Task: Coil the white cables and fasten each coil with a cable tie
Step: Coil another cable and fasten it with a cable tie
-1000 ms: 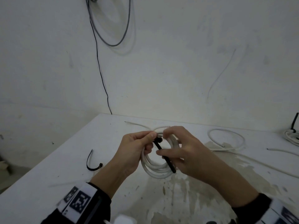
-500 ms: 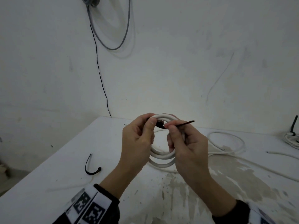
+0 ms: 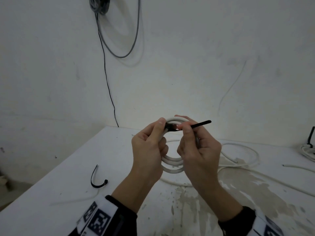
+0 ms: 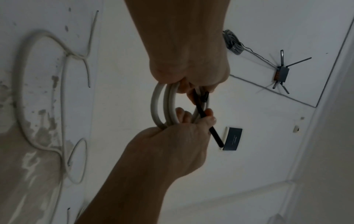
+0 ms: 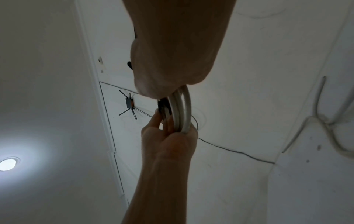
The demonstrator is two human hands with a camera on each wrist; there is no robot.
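- Both hands are gripping one coil [image 3: 172,165] above the table [image 3: 51,193]: the left hand [image 3: 146,155] is curling round its left side with thumb on top, and the right hand [image 3: 198,154] is pinching the tie [image 3: 201,124] wrapped over the top.
- Loose cable [image 3: 242,159] is lying on the table behind the right hand; a spare tie [image 3: 98,180] is sitting left; another coil [image 3: 308,151] is resting far right.
- The coil is standing upright, its opening facing the person; the tie's tail is pointing right and slightly up.
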